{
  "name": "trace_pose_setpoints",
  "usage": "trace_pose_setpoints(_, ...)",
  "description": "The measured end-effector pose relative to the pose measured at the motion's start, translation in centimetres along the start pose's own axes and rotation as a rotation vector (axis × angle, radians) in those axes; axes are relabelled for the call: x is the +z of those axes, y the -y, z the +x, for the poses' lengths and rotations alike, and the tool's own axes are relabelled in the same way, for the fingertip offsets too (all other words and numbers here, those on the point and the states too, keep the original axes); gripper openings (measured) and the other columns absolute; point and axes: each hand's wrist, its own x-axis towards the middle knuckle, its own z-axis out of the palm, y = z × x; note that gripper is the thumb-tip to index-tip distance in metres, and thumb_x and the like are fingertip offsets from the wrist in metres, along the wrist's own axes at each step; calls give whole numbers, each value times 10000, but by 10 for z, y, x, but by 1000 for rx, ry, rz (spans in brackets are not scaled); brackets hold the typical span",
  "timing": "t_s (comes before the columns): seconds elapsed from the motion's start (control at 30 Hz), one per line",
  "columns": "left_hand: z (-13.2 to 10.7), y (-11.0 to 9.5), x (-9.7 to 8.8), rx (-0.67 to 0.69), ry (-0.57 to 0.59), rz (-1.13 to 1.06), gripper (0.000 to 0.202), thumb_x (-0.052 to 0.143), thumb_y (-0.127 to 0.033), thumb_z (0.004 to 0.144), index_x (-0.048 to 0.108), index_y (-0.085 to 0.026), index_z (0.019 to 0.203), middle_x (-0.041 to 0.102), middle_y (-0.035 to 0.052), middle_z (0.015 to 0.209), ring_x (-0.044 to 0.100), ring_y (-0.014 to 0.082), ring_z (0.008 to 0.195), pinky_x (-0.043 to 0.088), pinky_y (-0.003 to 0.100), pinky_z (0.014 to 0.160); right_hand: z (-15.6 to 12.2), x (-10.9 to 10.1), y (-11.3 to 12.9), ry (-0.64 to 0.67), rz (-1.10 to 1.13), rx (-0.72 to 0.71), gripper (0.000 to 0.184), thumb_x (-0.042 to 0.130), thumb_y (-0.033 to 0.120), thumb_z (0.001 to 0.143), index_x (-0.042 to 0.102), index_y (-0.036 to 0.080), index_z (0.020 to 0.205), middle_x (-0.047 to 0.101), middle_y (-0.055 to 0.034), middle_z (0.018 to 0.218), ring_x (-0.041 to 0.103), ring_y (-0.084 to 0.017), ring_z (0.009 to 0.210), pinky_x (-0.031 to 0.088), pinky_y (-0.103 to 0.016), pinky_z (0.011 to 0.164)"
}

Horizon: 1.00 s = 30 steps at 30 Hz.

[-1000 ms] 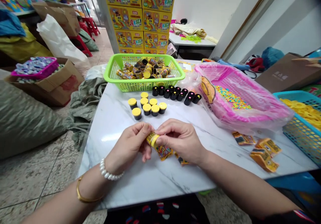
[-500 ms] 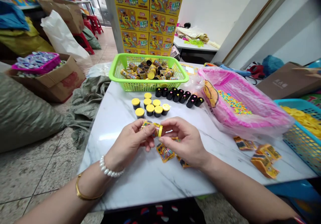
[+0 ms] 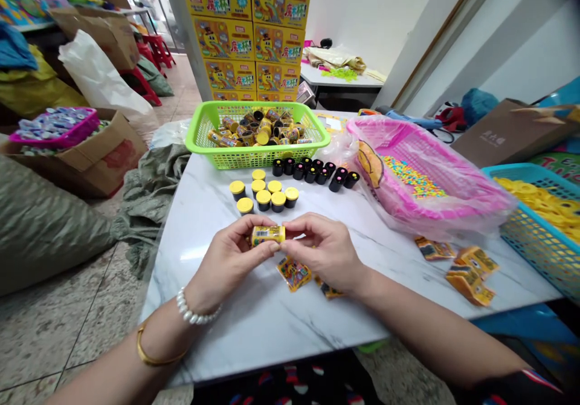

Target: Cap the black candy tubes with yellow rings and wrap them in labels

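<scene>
My left hand (image 3: 229, 259) and my right hand (image 3: 319, 249) both pinch a small yellow-labelled tube (image 3: 267, 234), held sideways just above the white marble table (image 3: 254, 314). A printed yellow sleeve (image 3: 293, 272) lies flat on the table under my right hand. Several black tubes with yellow caps (image 3: 264, 193) stand in a cluster beyond my hands. A row of open black tubes (image 3: 314, 172) stands behind them. At the far edge is a green basket (image 3: 212, 151) with several labelled tubes.
A pink basket (image 3: 457, 196) in a plastic bag holds coloured candy at the right. A blue basket (image 3: 534, 242) of yellow caps stands at the far right. Loose printed sleeves (image 3: 466, 271) lie near it. Yellow cartons (image 3: 247, 30) are stacked behind; a cardboard box (image 3: 90, 157) sits on the floor left.
The printed sleeve that was loose around the tube now sits tight on it. My hands have turned the tube sideways and lifted it slightly.
</scene>
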Motion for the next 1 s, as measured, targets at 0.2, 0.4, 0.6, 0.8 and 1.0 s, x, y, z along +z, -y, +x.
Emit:
trace_pose_setpoints(0.2,2,-2,-3,-123,190,-100,281,763,-269,777,631,-163,1001,687,14,790,632,120,665,514,236,643,12,-11,3,254,452,356,250,799,260,720,683,169,922,728,-2,742,704,-136,628,605,-276,609)
trace_pose_setpoints(0.4,3,2,0,-358,238,-249,302,776,-335,768,596,-156,931,689,4,700,649,108,584,519,196,537,14,-10,-1,175,428,297,175,828,271,678,711,160,746,663,30,674,598,-65,492,533,-188,466)
trace_pose_setpoints(0.6,6,7,-2,-354,185,-360,294,767,-363,776,601,-142,877,676,-5,692,647,89,552,520,161,500,10,-11,0,245,278,208,411,779,277,747,677,231,1143,673,-14,899,639,-92,668,557,-216,587)
trace_pose_setpoints(0.8,2,3,-4,-283,255,-449,273,724,-348,822,648,-122,954,710,47,806,690,127,683,576,213,620,9,-14,8,184,-85,-10,396,775,240,732,703,230,1121,662,-69,1035,641,-156,839,550,-229,608)
trace_pose_setpoints(1.0,0,-4,-14,-211,207,-437,405,730,-298,824,594,-192,1191,758,74,838,733,173,663,589,236,603,16,-16,6,208,328,257,322,769,235,748,701,189,1059,725,-40,890,654,-110,625,577,-243,570)
